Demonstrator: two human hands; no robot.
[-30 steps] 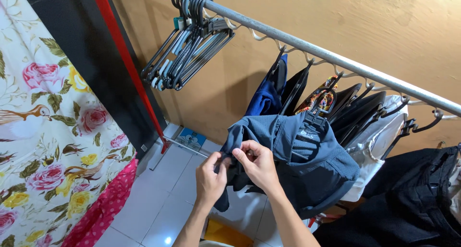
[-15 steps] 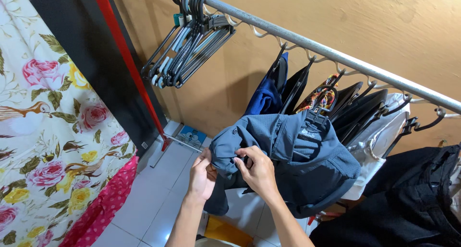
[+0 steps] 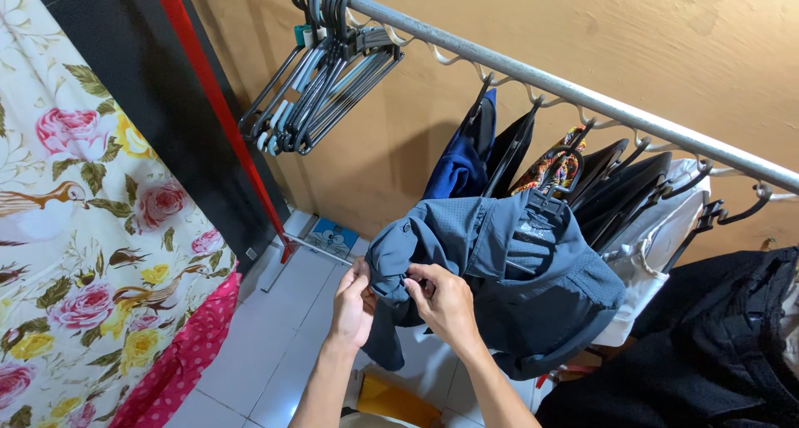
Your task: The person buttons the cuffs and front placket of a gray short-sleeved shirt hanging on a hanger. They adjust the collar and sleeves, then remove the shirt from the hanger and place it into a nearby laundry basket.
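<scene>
A dark grey-blue shirt (image 3: 533,286) hangs on a black hanger (image 3: 545,201) from the metal rail (image 3: 583,102). My left hand (image 3: 352,303) pinches the shirt's front edge from the left side. My right hand (image 3: 445,299) grips the same bunched edge from the right, fingers curled on the fabric near a button. Both hands meet at the garment's lower left corner, below the rail.
A bunch of bare hangers (image 3: 320,78) hangs at the rail's left end. Blue, black and white garments (image 3: 632,203) hang behind the shirt; black clothing (image 3: 716,353) lies at the right. A floral curtain (image 3: 83,228) fills the left. White tiled floor (image 3: 275,345) lies below.
The shirt's edge has been pulled up and bunched between both hands; my left hand shifted slightly left and the fabric now covers its fingertips.
</scene>
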